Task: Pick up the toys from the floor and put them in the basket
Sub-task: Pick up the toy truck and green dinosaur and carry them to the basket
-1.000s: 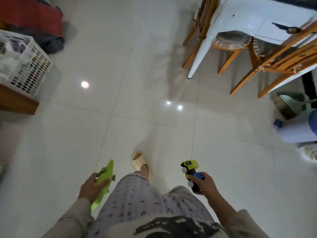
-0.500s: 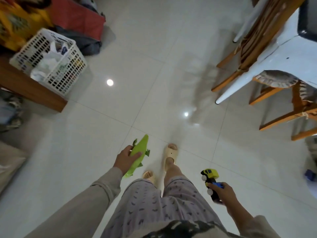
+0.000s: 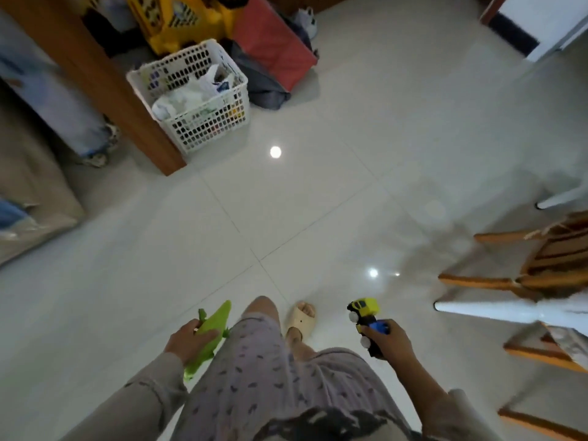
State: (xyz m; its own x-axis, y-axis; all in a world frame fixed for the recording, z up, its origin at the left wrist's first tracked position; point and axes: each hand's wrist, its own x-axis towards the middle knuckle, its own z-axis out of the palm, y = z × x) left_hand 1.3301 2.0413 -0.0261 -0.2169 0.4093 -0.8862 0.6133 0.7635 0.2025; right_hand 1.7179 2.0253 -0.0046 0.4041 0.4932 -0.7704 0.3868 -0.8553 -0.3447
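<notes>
My left hand (image 3: 187,340) grips a green toy crocodile (image 3: 213,326) low at my left side, its snout pointing forward. My right hand (image 3: 386,343) holds a yellow, black and blue toy truck (image 3: 364,313) with white wheels, at my right side. A white lattice basket (image 3: 210,122) stands on the floor far ahead to the left, against a brown wooden post. It holds plastic bags and small items. Both hands are well short of the basket.
A wooden post (image 3: 105,81) and a beige sofa edge (image 3: 35,192) lie to the left. Red, grey and yellow bags (image 3: 270,49) sit behind the basket. Wooden chairs (image 3: 541,268) and white table legs (image 3: 496,310) crowd the right. Pale tiled floor (image 3: 302,202) stretches between me and the basket.
The view has swung left and forward, so the basket now sits nearer and more central. The chairs and table slid right. Both hands still hold their toys.
</notes>
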